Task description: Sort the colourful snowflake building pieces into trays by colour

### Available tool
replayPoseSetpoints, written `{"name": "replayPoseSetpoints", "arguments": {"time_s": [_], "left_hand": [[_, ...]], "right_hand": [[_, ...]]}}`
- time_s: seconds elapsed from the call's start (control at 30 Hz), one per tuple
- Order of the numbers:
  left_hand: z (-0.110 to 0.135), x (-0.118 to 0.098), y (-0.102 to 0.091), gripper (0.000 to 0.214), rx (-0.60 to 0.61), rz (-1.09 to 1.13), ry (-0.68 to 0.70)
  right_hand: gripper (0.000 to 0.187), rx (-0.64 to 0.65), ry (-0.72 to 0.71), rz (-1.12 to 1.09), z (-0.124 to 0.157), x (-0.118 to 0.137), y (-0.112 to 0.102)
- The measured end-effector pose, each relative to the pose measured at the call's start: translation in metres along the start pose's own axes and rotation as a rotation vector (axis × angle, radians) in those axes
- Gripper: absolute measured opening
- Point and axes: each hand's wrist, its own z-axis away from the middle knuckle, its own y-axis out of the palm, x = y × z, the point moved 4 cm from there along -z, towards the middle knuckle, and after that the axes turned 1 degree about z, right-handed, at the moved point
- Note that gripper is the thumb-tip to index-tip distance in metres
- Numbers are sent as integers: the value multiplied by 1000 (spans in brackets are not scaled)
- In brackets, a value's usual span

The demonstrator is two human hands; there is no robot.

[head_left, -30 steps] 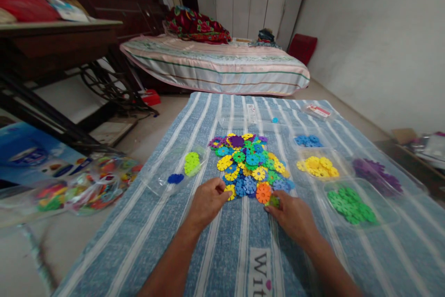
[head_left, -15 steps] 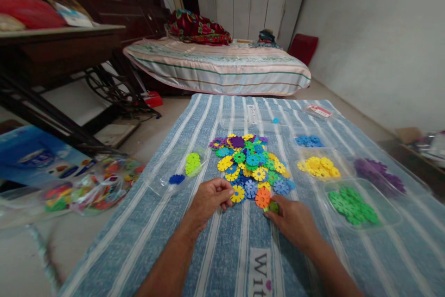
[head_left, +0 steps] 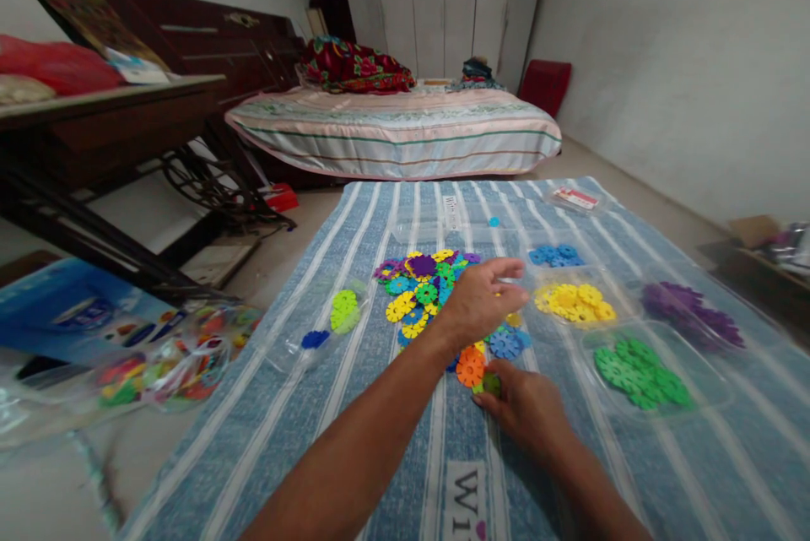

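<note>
A heap of toothed plastic discs in mixed colours (head_left: pixel 405 305) lies on the striped cloth. My left hand (head_left: pixel 484 296) reaches across the heap's right side, fingers extended and apart, pointing at a clear tray of yellow discs (head_left: pixel 575 303). No disc shows in its fingers. My right hand (head_left: pixel 522 397) pinches a lime-green disc (head_left: pixel 490 385) at the heap's near edge, beside an orange disc (head_left: pixel 470 366). My left forearm hides part of the heap.
Clear trays on the right hold green discs (head_left: pixel 639 372), purple discs (head_left: pixel 693 315) and blue discs (head_left: pixel 557 256). At left, another tray has lime discs (head_left: pixel 345 311) and a dark blue disc (head_left: pixel 315 339). A lidded box (head_left: pixel 575 198) sits at the far right.
My left hand has moved right and away from me, from the heap's near-left edge towards the yellow tray, and its fingers have spread. My right hand stays low with the lime-green disc.
</note>
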Motion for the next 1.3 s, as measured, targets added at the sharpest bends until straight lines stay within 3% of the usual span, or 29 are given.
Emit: {"name": "replayPoseSetpoints", "arguments": {"time_s": [0.13, 0.3, 0.4, 0.5, 0.63, 0.77, 0.9, 0.97, 1.07, 1.17, 1.23, 1.3], "left_hand": [[18, 10, -7, 14, 72, -420, 6], [78, 56, -28, 16, 163, -720, -204], [107, 72, -30, 18, 151, -681, -311], [120, 78, -27, 18, 116, -619, -358], [122, 80, -18, 15, 56, -538, -374], [122, 85, -6, 16, 10, -316, -425], [127, 83, -8, 16, -48, -111, -512], [129, 75, -21, 16, -99, -93, -499], [130, 55, -64, 18, -252, -229, -421], [127, 31, -123, 23, -455, -583, -347], [122, 20, -160, 26, -560, -851, -374], [114, 17, -189, 29, -559, -1074, -438]], "right_hand": [[29, -17, 8, -24, 2, 1, -3], [21, -44, 38, -109, 1, 0, -7], [10, -32, 54, -263, -2, -7, -2], [14, -8, 72, -479, -3, -15, 3], [24, 69, 126, -794, 1, -17, 6], [30, 175, 133, -992, 8, -11, 11], [35, 162, 102, -1103, 9, -6, 16], [35, 168, 100, -1110, 8, -6, 19], [35, 194, 92, -1106, 7, -6, 21], [33, 191, 69, -1091, 7, -6, 22], [31, 193, 58, -1079, 7, -5, 22], [28, 196, 55, -1068, 7, -4, 23]]}}
